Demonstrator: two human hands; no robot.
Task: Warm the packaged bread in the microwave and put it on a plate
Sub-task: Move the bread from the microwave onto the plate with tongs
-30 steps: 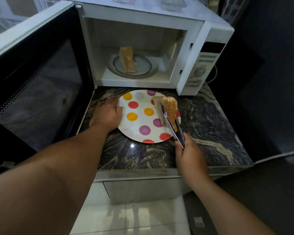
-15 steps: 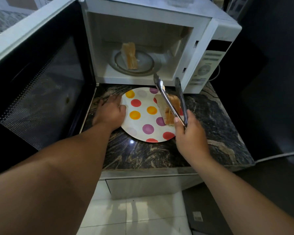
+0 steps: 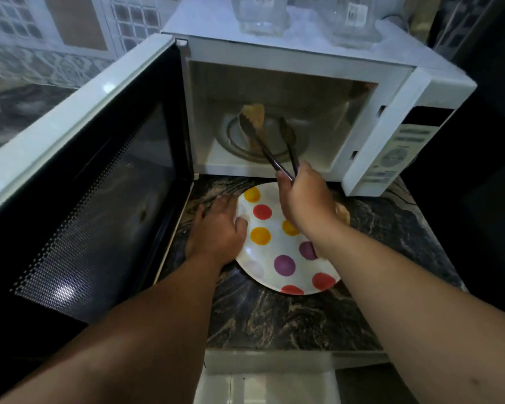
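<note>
The microwave point(image 3: 303, 91) stands at the back of the worktop point(image 3: 289, 319) with its door point(image 3: 79, 199) swung fully open to your left; two clear jars point(image 3: 260, 13) sit on its top. A second ago your tongs were over the plate with a slice between their arms; half a second ago that slice lay released on the plate and the tongs were lifting; now the tongs point(image 3: 274, 141) reach into the cavity, so the first transfer reads as complete and the second as begun.

The plate point(image 3: 263, 258), white with coloured spots, lies on the worktop just in front of the microwave; it has not shifted; your left hand point(image 3: 216, 231) keeps resting flat against its left rim, fingers loosely extended and thumb on the plate's edge, steadying it. The delivered slice point(image 3: 343, 212) lies on the plate's right side, mostly hidden behind your right wrist.

Your right hand point(image 3: 306, 196) grips the tongs' handles, fingers curled round them; the arms stand apart, the left tip in front of the remaining slice point(image 3: 255, 118), the right tip clear of it to the right. That slice stands upright on the turntable point(image 3: 277, 147); it is not yet clamped.

By judgement, warming is finished and one slice remains to be moved; next, bring the arms either side of the slice before squeezing; a soft slice may tear or tip if pinched near its edge.
</note>
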